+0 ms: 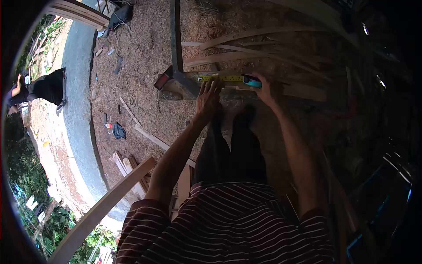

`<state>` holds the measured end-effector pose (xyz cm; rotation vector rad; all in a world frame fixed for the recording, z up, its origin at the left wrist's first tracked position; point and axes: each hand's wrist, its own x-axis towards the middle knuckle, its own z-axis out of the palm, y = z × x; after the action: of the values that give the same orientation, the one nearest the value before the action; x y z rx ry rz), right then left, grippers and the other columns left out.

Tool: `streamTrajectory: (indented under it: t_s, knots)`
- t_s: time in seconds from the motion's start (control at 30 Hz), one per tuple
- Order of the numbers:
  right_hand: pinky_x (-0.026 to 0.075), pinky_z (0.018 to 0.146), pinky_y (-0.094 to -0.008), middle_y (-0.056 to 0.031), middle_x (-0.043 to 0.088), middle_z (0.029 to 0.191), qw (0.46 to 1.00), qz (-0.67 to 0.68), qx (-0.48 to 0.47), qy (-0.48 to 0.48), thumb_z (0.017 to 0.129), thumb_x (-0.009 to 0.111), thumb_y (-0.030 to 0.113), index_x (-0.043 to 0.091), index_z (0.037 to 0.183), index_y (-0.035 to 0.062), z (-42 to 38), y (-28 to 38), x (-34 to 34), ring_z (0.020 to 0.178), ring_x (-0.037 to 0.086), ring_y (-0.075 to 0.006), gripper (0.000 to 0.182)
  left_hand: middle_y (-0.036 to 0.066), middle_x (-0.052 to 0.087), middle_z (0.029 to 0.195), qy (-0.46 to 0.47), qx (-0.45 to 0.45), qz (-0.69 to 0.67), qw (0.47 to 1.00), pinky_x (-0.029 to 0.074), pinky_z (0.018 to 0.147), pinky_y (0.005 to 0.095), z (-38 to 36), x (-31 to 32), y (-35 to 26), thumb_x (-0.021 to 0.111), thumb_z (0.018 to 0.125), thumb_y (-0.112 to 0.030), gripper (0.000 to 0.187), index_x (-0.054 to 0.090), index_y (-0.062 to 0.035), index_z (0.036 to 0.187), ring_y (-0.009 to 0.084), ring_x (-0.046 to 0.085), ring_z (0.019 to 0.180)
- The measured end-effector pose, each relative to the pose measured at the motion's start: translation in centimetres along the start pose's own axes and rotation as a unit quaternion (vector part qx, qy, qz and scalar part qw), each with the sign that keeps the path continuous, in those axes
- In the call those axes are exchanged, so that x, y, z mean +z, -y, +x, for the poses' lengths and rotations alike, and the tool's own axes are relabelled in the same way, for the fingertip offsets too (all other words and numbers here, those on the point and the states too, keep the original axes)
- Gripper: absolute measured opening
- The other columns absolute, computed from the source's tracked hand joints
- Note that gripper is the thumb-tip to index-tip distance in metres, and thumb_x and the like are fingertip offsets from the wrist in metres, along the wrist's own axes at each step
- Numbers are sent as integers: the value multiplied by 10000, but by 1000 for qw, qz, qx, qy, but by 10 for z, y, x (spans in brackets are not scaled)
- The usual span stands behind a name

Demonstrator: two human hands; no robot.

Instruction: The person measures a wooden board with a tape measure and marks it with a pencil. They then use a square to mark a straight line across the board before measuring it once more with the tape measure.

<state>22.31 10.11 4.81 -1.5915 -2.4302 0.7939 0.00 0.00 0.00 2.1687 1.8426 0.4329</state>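
A tape measure with a turquoise case sits in my right hand, whose fingers are closed round it. From the case, its yellow blade runs out leftward along a piece of wood. My left hand lies over the near side of the blade toward its far end, fingers stretched out and pointing away from me. Just left of those fingers, a dark post meets an angled piece at its foot. My left fingertips partly cover the blade, and the exact contact there is hard to see.
Long thin wood strips lie beyond the tape on ground strewn with shavings. A long board slants at lower left near offcuts. A black bag lies left. Another person is past the concrete edge. The right side is dark.
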Motion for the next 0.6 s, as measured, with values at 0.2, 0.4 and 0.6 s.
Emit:
streamTrajectory:
  t_s: [0.2, 0.4, 0.6]
  knots:
    - [502, 828, -395, -114, 633, 1106, 999, -23, -18, -28, 721, 768, 156, 593, 1168, 88, 5, -4, -3, 996, 614, -300, 485, 127, 425, 1373, -11, 1, -5, 1000, 255, 1122, 443, 6, 2, -2, 605, 828, -123, 515, 462, -44, 1316, 299, 351, 1318]
    - [503, 832, -394, -110, 632, 1102, 999, -25, -33, -35, 702, 779, 164, 595, 1151, 78, 5, -3, -4, 993, 614, -299, 493, 121, 418, 1375, 16, -3, 12, 1000, 220, 1132, 465, 6, -1, -4, 597, 830, -125, 500, 469, -72, 1311, 291, 322, 1331]
    - [506, 821, -391, -96, 625, 1133, 1000, -19, -13, 0, 698, 789, 198, 575, 1179, 91, 8, -4, -9, 1007, 616, -290, 538, 115, 405, 1367, 40, -3, 21, 999, 196, 1146, 463, 9, 4, -3, 556, 749, -31, 615, 426, -67, 1348, 298, 292, 1350]
